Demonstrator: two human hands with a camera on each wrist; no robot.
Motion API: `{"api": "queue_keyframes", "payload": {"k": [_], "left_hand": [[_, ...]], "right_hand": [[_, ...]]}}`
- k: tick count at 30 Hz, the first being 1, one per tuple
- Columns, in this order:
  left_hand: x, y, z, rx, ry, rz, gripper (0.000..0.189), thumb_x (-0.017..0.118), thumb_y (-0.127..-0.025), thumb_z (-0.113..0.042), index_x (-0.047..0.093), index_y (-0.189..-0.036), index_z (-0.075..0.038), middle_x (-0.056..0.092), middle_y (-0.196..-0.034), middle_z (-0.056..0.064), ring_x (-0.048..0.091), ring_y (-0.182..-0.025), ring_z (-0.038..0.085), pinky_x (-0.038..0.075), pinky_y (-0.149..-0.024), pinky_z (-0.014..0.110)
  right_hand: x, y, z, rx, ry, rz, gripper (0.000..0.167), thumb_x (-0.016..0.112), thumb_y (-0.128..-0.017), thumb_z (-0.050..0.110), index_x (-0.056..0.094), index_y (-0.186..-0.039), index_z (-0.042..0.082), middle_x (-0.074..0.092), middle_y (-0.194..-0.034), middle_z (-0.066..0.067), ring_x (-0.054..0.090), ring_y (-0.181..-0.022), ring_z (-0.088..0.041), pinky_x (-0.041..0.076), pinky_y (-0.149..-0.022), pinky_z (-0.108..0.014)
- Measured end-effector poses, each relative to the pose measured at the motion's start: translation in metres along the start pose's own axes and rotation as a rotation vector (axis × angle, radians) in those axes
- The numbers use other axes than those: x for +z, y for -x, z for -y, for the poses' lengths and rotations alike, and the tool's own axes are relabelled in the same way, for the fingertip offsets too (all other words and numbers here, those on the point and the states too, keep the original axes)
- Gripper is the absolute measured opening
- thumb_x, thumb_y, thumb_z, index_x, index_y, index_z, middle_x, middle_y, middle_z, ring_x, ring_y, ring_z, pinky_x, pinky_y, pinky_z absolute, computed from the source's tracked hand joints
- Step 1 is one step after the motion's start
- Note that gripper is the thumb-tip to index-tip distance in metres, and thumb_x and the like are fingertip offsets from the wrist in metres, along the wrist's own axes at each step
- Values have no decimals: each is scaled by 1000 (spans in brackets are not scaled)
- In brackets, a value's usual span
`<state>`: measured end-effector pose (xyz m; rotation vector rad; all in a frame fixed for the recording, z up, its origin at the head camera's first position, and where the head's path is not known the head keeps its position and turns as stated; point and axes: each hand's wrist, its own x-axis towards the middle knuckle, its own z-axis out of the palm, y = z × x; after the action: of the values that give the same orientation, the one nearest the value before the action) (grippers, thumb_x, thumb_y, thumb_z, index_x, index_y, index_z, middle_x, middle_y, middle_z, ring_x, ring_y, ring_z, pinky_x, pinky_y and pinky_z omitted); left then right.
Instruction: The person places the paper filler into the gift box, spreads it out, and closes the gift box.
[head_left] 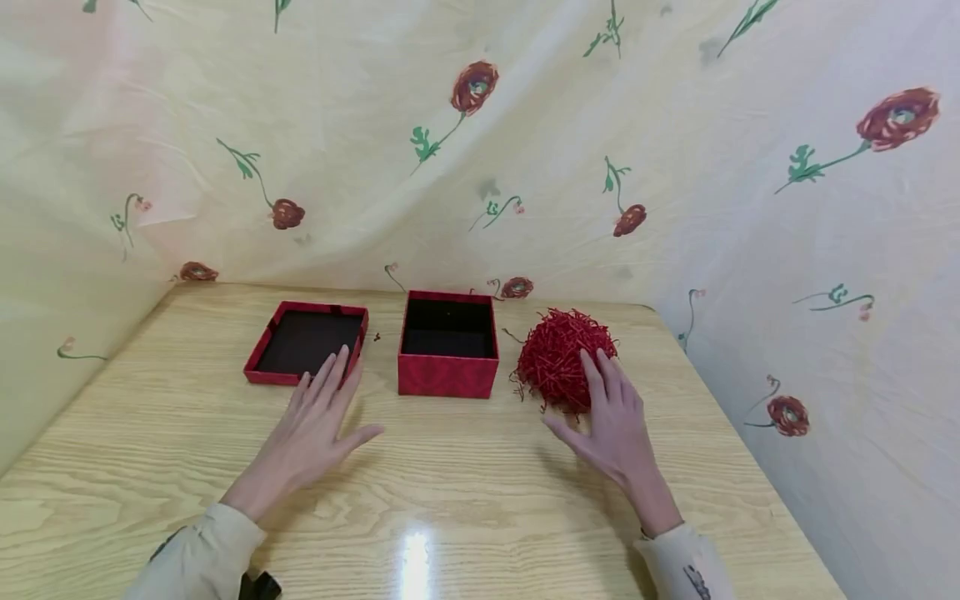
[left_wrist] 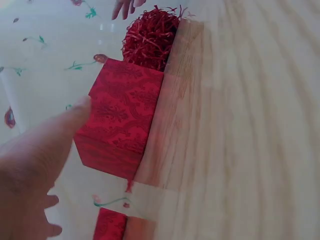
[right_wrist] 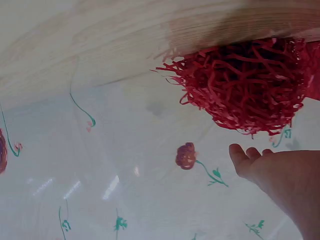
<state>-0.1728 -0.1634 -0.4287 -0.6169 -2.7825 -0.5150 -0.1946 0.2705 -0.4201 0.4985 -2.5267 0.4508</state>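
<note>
A red patterned box (head_left: 447, 376) with a dark inside stands uncovered at the middle of the table. Left of it lies its shallow lid (head_left: 306, 342), dark inside facing up. On the right sits a heap of red shredded paper (head_left: 558, 354). My left hand (head_left: 311, 433) hovers above the table with straight fingers, its fingertips overlapping the lid's near edge in the head view. My right hand (head_left: 615, 429) is held with fingers spread before the shredded paper; in the right wrist view a small gap shows between hand and paper (right_wrist: 245, 90). Neither hand holds anything.
The wooden table (head_left: 465, 483) ends at a flower-printed cloth (head_left: 360, 150) hanging behind and at both sides. A few loose red shreds (head_left: 377, 337) lie between lid and box. A small black object (head_left: 260, 586) shows by the left sleeve.
</note>
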Motion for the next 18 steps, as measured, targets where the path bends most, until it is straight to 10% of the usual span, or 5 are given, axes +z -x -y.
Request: {"api": "queue_keyframes", "payload": {"k": [9, 18], "left_hand": [[8, -24, 0, 92, 123, -182, 89, 72, -97, -43, 29, -160, 4, 25, -167, 20, 30, -151, 38, 29, -119, 54], [20, -44, 0, 89, 163, -166, 85, 70, -98, -43, 34, -159, 4, 31, -165, 21, 37, -147, 41, 38, -113, 55]], "right_hand": [[10, -19, -24, 194, -122, -39, 105, 81, -83, 49, 28, -162, 7, 33, -156, -31, 35, -139, -54, 33, -101, -78], [18, -33, -38, 325, -201, 15, 106, 81, -84, 51, 24, -163, 8, 29, -159, -28, 32, -142, -51, 33, -106, -75]]}}
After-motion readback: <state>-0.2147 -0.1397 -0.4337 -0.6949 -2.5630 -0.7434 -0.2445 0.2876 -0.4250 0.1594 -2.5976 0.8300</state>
